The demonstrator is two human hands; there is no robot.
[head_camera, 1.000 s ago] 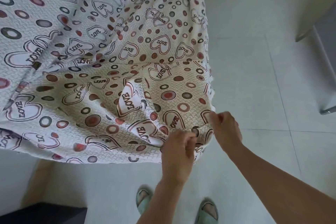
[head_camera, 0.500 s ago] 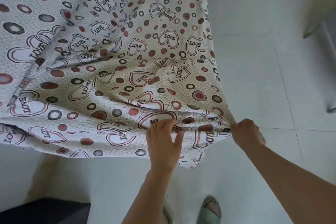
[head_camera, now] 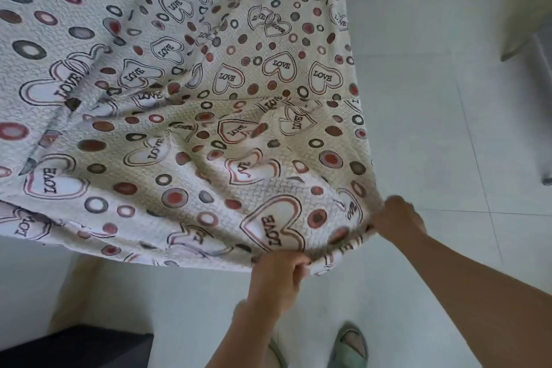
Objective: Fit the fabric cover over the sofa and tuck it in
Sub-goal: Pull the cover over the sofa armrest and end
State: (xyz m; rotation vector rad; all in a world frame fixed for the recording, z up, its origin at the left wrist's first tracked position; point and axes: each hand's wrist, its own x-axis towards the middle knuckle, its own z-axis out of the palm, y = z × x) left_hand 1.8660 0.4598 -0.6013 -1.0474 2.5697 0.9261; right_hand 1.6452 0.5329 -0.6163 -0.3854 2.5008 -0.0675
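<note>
The fabric cover is cream with red and black hearts, rings and the word LOVE. It is spread out and fills the upper left of the head view, hiding the sofa under it. My left hand grips the cover's near hem from below, fingers curled round the edge. My right hand pinches the cover's near right corner, and the cloth is bunched at that fist. The hem is stretched between the two hands.
Pale floor tiles lie to the right and below. A dark low object sits at the bottom left. A grey metal leg and a pale panel edge stand at the far right. My feet in green slippers are under my arms.
My left hand went from lying flat on the cloth to gripping the hem lower down. My right hand pulled the corner out to the right, stretching the edge.
</note>
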